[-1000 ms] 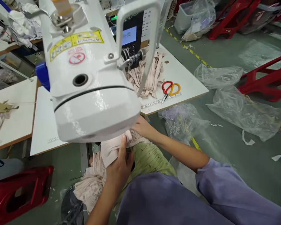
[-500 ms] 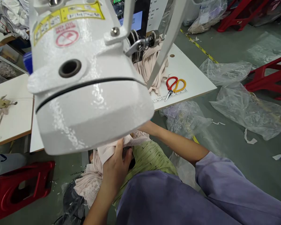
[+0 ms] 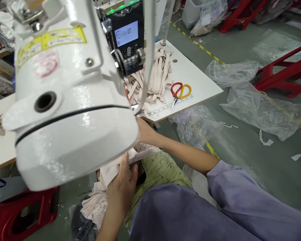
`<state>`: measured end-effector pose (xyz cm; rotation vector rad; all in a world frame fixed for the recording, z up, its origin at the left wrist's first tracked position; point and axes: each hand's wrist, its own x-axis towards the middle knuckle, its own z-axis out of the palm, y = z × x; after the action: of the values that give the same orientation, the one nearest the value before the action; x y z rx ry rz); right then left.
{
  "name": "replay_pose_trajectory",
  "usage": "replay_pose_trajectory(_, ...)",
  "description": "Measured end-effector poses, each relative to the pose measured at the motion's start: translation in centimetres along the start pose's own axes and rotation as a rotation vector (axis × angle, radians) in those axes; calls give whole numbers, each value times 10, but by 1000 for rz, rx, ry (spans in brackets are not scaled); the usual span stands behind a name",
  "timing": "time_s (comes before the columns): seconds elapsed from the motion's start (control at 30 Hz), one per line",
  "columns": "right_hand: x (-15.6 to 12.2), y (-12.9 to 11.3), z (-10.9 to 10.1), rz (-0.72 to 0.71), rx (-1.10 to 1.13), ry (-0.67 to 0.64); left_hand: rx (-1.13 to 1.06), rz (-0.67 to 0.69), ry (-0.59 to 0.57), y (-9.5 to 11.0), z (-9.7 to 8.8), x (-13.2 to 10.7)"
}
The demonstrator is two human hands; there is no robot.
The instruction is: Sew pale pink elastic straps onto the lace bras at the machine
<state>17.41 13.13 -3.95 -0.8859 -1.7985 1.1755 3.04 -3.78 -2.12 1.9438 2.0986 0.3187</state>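
The white sewing machine head point(image 3: 72, 140) fills the left and middle of the view and covers the needle area. Below it, my left hand point(image 3: 122, 187) grips pale beige lace-trimmed fabric point(image 3: 111, 170), its thumb apart from the fingers and the fingertips partly covered by the machine. More of the lace fabric hangs in folds beside my left wrist. My right hand point(image 3: 146, 132) reaches behind the machine head's right end, by the table edge; its fingers are hidden, so whether it holds anything does not show.
On the white table point(image 3: 198, 83) lie scissors point(image 3: 179, 93) with one red and one yellow handle, a printed ruler strip point(image 3: 165, 106) and a pile of beige fabric strips point(image 3: 157, 78). A lit control panel point(image 3: 126, 36) stands behind. Plastic bags point(image 3: 266, 107) and red stools point(image 3: 286, 73) occupy the floor.
The view has shifted, so the machine head sits further left and lower, exposing more of the control panel and strips. My right hand has moved slightly left and up; my left hand still grips the fabric.
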Motion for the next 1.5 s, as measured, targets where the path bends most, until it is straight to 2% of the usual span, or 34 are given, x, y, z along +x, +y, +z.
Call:
replay_pose_trajectory(0.1,-3,2,-1,-63,39,81,27,22,26,-3,-4,-1)
replay_pose_trajectory(0.2,-9,7,-2,-25,40,180,38,60,23,-2,-8,0)
replay_pose_trajectory(0.3,-16,10,-5,7,57,219,45,35,16,-1,-10,0)
replay_pose_trajectory(0.7,-46,17,-7,131,115,179,48,75,51,9,-9,2)
replay_pose_trajectory(0.97,-64,16,-4,193,188,153,55,75,26,11,-8,4)
replay_pose_trajectory(1.1,-72,12,-1,201,225,121,41,98,98,7,-3,1)
replay_pose_trajectory(1.2,-76,7,0,194,257,101,36,40,110,8,1,-3)
replay_pose_trajectory(1.33,-79,0,1,143,170,107,22,31,83,9,3,-4)
replay_pose_trajectory(1.5,-88,-8,3,93,-47,85,12,28,64,8,11,-8)
